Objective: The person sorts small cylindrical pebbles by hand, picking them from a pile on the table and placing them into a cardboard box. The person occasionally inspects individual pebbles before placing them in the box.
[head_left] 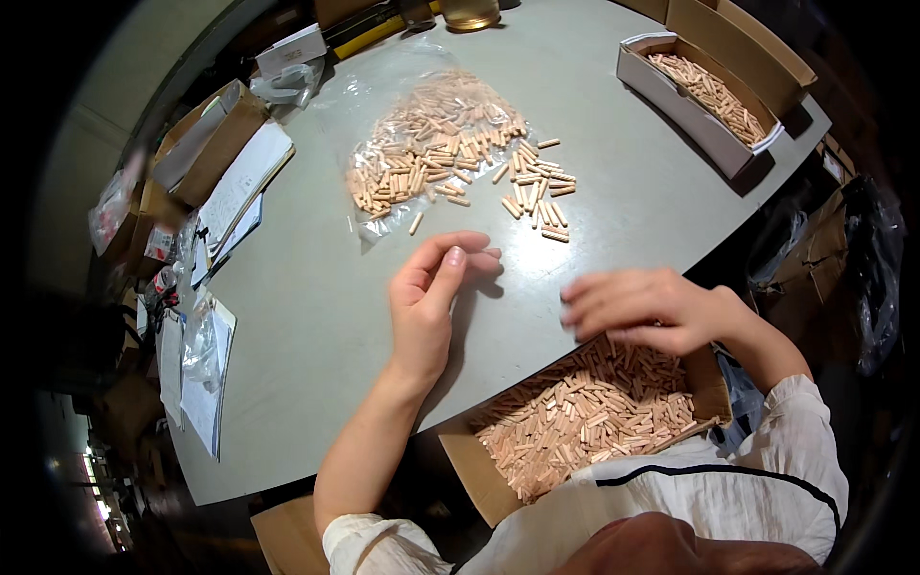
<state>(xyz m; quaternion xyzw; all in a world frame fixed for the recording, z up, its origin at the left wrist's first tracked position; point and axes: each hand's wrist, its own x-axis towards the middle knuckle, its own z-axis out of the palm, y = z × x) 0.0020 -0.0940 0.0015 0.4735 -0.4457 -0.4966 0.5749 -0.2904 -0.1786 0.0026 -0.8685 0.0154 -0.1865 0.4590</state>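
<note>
My left hand [428, 305] is over the grey table, its fingers loosely curved and its thumb near the index finger; no object shows in it. Just beyond it lie loose wooden dowels [537, 179], spilling from a clear plastic bag [450, 107] that holds many more. My right hand [637, 305] hovers at the table's near edge, slightly blurred. Its fingers stretch to the left, with the thumb apart below them, and nothing visible is held. Under that hand, an open cardboard box [711, 388] full of wooden dowels [594, 412] sits against the table edge.
At the far right stands a long white box [671, 113] of dowels, beside a brown cardboard flap [738, 43]. Papers and a clipboard [244, 187], plus a cardboard box [206, 139], line the left edge. A gold-coloured jar [470, 13] stands at the back.
</note>
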